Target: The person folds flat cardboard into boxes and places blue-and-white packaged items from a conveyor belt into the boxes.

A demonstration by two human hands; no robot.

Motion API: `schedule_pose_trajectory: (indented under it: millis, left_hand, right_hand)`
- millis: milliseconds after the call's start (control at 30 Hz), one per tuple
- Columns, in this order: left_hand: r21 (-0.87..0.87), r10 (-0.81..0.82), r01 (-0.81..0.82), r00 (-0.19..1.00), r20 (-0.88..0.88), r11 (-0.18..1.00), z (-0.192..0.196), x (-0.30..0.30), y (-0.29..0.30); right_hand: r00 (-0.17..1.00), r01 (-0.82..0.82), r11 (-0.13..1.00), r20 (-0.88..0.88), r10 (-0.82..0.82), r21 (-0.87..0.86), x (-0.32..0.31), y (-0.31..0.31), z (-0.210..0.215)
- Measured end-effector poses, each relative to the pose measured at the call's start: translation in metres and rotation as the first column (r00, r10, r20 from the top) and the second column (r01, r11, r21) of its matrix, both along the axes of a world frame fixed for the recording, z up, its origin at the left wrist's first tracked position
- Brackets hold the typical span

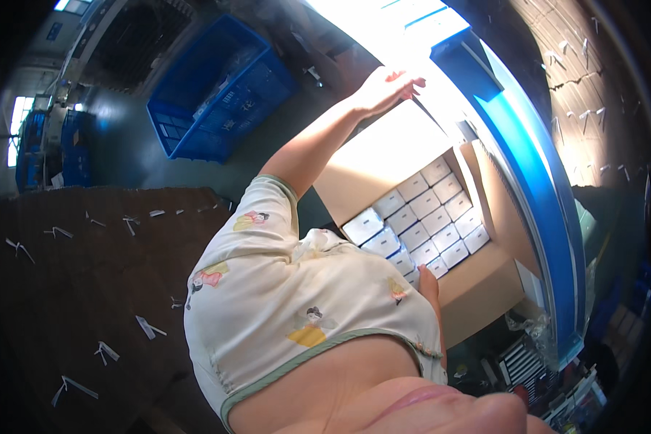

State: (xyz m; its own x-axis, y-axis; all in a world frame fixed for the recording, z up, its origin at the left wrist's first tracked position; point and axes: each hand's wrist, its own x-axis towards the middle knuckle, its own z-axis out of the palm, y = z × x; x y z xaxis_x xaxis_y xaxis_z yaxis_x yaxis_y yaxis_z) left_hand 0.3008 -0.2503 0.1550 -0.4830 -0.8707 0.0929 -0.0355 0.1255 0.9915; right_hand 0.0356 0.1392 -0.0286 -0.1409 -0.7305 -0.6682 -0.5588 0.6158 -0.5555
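Note:
My left hand (pixel 389 90) reaches out over the glaring, brightly lit surface beside an open cardboard carton (pixel 383 170). Its fingers are stretched out and apart, with nothing visible in them. Inside the carton, small white boxes (pixel 434 221) stand packed in several rows, each with a small dark mark on top. The row nearest my body looks slightly raised and less even than the others. Against the end of that row rests my right hand (pixel 428 281). Most of its fingers are hidden, so whether it grips a box does not show.
A long blue-edged worktable or machine frame (pixel 550 173) curves along the carton's right side. On the floor at upper left sits a large blue plastic crate (pixel 217 94). Brown sheeting with white strips (pixel 87 289) spreads at the left. Dark equipment (pixel 528 365) stands at lower right.

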Motion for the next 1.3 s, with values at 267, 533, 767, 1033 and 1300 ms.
schedule_pose_trajectory:
  millis: [267, 533, 767, 1033, 1300]
  left_hand:
    - [-0.814, 0.762, -0.108, 0.439, 0.476, 0.571, 0.024, 0.04, -0.186]
    - [-0.804, 0.818, -0.204, 0.292, 0.495, 0.559, -0.034, 0.071, -0.297]
    - [-0.428, 0.408, -0.159, 0.695, 0.592, 0.89, 0.004, 0.039, -0.258]
    - [-0.252, 0.038, 0.141, 0.803, 0.595, 0.957, 0.003, -0.087, -0.139]
    - [-0.349, -0.042, 0.119, 0.975, 0.22, 0.93, 0.072, -0.088, -0.064]
  right_hand:
    - [0.947, -0.202, 0.978, -0.266, 0.18, -0.055, 0.008, -0.034, 0.054]
    - [0.994, -0.017, 0.911, -0.109, -0.03, -0.413, 0.052, -0.186, 0.228]
    - [0.943, -0.192, 0.671, -0.323, -0.076, -0.716, 0.002, -0.247, 0.269]
    - [0.84, 0.522, 0.71, 0.14, -0.525, -0.472, -0.086, -0.336, 0.209]
    - [0.833, 0.399, 0.284, 0.215, -0.51, -0.872, -0.077, -0.256, 0.26]
